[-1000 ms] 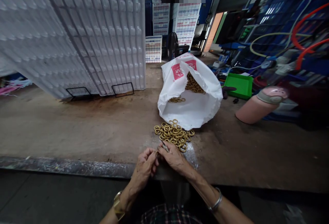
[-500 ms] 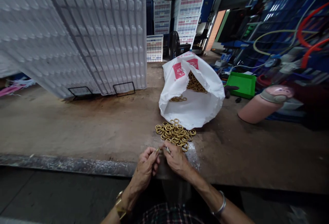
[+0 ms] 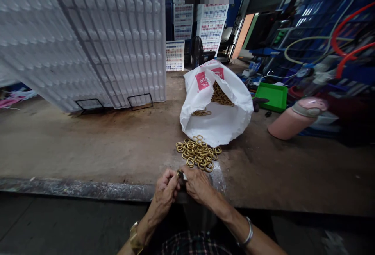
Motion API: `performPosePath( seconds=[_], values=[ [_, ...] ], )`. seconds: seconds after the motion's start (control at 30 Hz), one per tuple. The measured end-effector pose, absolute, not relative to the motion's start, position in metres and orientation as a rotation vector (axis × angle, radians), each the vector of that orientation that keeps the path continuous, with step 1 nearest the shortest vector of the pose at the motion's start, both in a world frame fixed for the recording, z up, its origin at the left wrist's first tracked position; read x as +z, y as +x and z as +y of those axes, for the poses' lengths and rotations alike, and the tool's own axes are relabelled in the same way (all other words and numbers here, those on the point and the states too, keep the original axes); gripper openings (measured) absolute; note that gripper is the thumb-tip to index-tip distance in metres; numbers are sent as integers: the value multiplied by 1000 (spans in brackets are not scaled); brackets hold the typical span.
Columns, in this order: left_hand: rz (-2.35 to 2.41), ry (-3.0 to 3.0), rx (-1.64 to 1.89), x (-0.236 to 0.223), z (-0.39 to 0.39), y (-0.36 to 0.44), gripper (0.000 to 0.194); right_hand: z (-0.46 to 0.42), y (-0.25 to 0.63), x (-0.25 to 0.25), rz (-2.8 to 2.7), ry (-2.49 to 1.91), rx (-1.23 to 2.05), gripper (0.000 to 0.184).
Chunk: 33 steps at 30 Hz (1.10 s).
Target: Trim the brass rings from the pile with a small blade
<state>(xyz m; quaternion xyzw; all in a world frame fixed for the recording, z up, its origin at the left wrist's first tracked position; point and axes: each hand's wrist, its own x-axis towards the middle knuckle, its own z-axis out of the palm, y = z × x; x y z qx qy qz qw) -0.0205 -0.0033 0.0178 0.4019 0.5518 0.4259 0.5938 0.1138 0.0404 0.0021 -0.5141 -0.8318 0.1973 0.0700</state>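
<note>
My left hand [image 3: 165,188] is closed, pinching a small brass ring [image 3: 177,173] between thumb and forefinger at the front of the table. Close beside it, my right hand [image 3: 199,184] is curled round a small thing with a dark and a whitish part [image 3: 182,175], too small to name. Its tip meets the ring or nearly so; I cannot tell which. Just beyond my hands lies a pile of loose brass rings [image 3: 199,152]. Behind the pile, a white plastic sack [image 3: 218,124] lies with its mouth towards me and more rings inside.
Ribbed translucent trays [image 3: 123,40] stand upright at the left in black wire holders [image 3: 140,101]. At the right are a pink bottle [image 3: 294,120] and a green tray [image 3: 272,95]. White crates [image 3: 209,28] are stacked at the back. The table's worn front edge [image 3: 76,189] runs before me.
The right fingers have come down and closer to the left hand, and the small thing in them now sits against or near the ring. The view has shifted slightly.
</note>
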Motion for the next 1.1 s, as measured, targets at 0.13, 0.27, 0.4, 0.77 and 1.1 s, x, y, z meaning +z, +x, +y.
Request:
performPosePath(
  seconds=[0.13,0.27,0.4,0.77,1.1],
  values=[
    [1153,910,962,22,-12,-23,36,46,116,-2,-2448,-1582,476,25],
    [970,766,1033,17,-11,-23,30,59,120,13,-2305,-1675,321,27],
    [911,604,1108,10,-4,-23,28,84,127,28,-2258,-1771,156,35],
    [832,252,1103,7,-3,-34,25,119,128,13,-2328,-1891,46,24],
    [1008,557,1190,10,18,-20,41,92,130,13,-2205,-1439,376,27]
  ],
)
